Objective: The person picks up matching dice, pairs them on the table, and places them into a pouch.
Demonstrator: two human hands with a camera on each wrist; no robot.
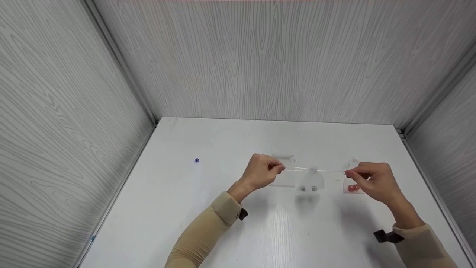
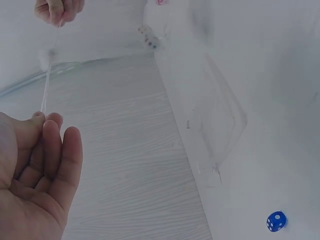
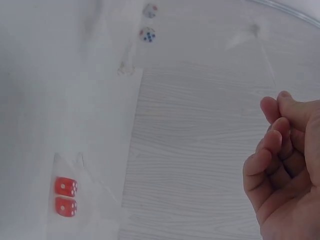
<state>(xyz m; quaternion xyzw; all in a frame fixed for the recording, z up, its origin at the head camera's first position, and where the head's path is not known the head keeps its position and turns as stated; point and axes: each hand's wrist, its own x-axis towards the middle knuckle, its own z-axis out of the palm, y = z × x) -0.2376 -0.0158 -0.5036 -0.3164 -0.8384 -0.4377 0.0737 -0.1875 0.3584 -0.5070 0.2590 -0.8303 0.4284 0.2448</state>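
My left hand (image 1: 261, 172) pinches one end of a thin clear drawstring (image 1: 297, 170) between thumb and fingertips. At the other end, the thumb and index finger of my right hand (image 1: 375, 181) pinch the string. It runs taut and nearly level between the two hands. From its middle hangs a small sheer drawstring pouch (image 1: 311, 179), gathered at the neck, its shadow on the table below. Inside sit two whitish dice (image 1: 314, 188), one showing blue pips (image 3: 147, 35) in the right wrist view.
Another sheer pouch (image 1: 284, 181) lies flat on the white table (image 1: 223, 137) beyond my left hand. By my right hand lies a pouch with two red dice (image 3: 66, 206). A blue die (image 1: 197, 160) rests at the left. Grey wood-grain panels (image 1: 260, 67) enclose the back and sides.
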